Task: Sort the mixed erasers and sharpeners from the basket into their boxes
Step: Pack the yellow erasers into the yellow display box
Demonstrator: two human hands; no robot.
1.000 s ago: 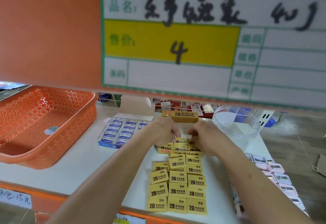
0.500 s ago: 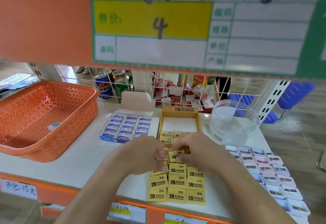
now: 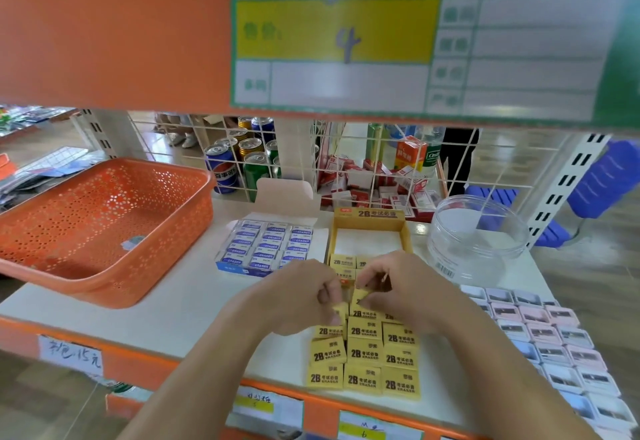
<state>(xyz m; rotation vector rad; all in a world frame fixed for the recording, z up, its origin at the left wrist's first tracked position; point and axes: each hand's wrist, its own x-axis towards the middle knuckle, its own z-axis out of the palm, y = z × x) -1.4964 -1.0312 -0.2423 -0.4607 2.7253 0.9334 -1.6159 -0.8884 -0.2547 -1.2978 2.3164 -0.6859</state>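
Several yellow 2B erasers [image 3: 364, 353] lie in rows on the white shelf near its front edge. My left hand [image 3: 304, 297] pinches one yellow eraser [image 3: 341, 310] at the top of the rows. My right hand [image 3: 391, 287] pinches another yellow eraser [image 3: 360, 296] beside it. Behind both hands stands the yellow eraser box [image 3: 369, 232], holding a few erasers at its front. To its left is a blue box of white-and-blue erasers [image 3: 266, 244]. Pastel sharpeners [image 3: 550, 335] lie in rows at the right. The orange basket [image 3: 104, 232] at the left holds one small item.
A clear round plastic tub [image 3: 478, 235] stands at the back right. A wire grid [image 3: 346, 162] closes the shelf's back, with cans and red packs behind it. An orange shelf edge with a price card [image 3: 346, 41] hangs overhead.
Both hands came back from the yellow box toward the loose rows and now pinch erasers there. The camera tilted up, showing more of the shelf's back.
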